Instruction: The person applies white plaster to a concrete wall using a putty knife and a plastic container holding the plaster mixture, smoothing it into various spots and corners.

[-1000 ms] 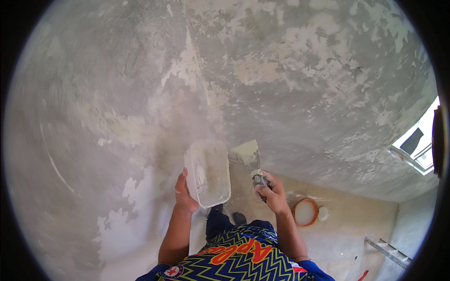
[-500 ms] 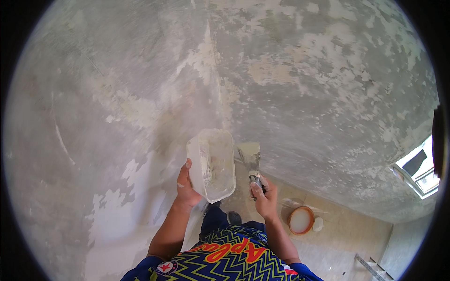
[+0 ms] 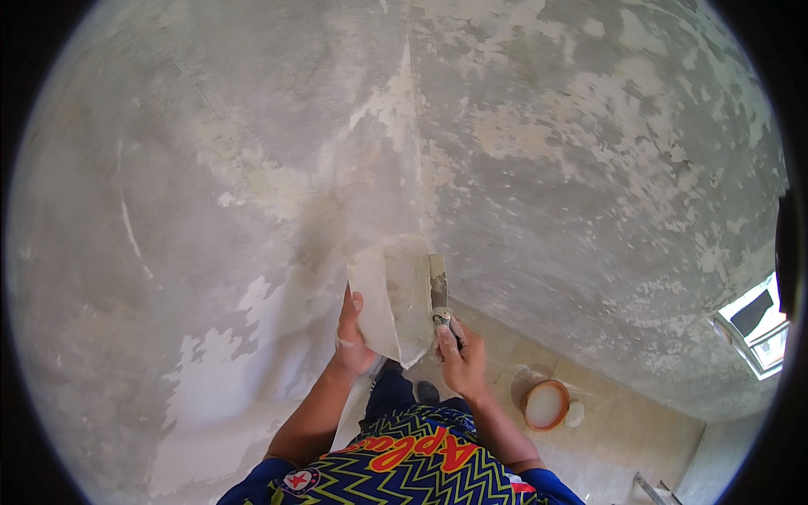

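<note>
My left hand [image 3: 353,338] grips a white plastic tub [image 3: 374,295] smeared with plaster, its fingers under and behind the tub and the thumb against its side. The tub is tilted, with its opening turned to the right. In my right hand [image 3: 463,358] is a putty knife [image 3: 439,290], held by its dark handle with the blade pointing up. The plaster-coated blade stands at the tub's right rim; whether it touches the rim I cannot tell. Pale plaster marks my fingers.
Two grey, patchily plastered walls [image 3: 547,210] meet in a corner ahead. On the tiled floor [image 3: 606,429] at right stands an orange-rimmed bucket [image 3: 546,406] of whitish stuff, beside a small white item [image 3: 575,413]. A long metal tool [image 3: 648,488] lies at lower right; a window [image 3: 762,337] shows at far right.
The tub has tipped over toward the right. My right hand has brought the putty knife left to the tub's rim, its blade now turned more edge-on.
</note>
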Demonstrator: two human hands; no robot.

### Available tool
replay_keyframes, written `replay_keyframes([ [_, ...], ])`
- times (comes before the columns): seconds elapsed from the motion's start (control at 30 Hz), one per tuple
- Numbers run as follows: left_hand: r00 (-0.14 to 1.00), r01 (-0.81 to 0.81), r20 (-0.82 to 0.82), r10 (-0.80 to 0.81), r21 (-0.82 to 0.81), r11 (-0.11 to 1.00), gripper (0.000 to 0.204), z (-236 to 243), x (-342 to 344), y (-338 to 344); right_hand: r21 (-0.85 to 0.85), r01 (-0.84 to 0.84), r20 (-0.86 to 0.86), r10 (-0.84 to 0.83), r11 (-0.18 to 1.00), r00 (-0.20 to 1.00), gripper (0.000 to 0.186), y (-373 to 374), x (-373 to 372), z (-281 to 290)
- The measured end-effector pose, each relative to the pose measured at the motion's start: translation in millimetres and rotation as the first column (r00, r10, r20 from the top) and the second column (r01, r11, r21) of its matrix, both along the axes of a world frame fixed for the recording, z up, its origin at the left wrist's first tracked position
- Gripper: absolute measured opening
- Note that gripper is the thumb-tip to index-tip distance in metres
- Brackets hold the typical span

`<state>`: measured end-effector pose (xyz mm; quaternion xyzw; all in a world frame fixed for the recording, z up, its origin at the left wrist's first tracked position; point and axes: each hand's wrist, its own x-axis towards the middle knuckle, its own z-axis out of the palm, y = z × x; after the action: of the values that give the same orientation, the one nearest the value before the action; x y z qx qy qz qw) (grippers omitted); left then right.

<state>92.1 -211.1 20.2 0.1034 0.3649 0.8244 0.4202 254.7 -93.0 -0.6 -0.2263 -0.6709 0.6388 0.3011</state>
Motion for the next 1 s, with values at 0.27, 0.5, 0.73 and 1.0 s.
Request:
replay_keyframes([
  [0.27, 0.964, -0.115, -0.240, 0.112, 0.004, 0.993, 0.068, 0.9, -9.4, -16.0, -0.113, -0.060, -0.068, 0.053, 0.992, 0.996, 0.024, -8.1, -14.6, -6.6],
  [0.5, 0.855, -0.269, -0.477, 0.205, -0.070, 0.961, 0.075, -1.9, -15.9, -36.1, -0.390, -0.099, -0.074, 0.076, 0.915, 0.994, 0.019, -16.3, -14.3, 11.7],
  [0.73, 0.765, -0.308, -0.615, 0.192, -0.088, 0.947, 0.073, -10.6, -17.9, -51.8, -0.320, -0.192, -0.069, 0.180, 0.928, 0.981, 0.020, -17.2, -16.0, 16.1],
  [1.0, 0.864, -0.265, -0.475, 0.166, -0.148, 0.953, 0.078, 2.5, -5.3, -60.5, -0.150, -0.172, -0.037, 0.169, 0.974, 0.985, 0.022, -15.6, -16.4, 12.5],
])
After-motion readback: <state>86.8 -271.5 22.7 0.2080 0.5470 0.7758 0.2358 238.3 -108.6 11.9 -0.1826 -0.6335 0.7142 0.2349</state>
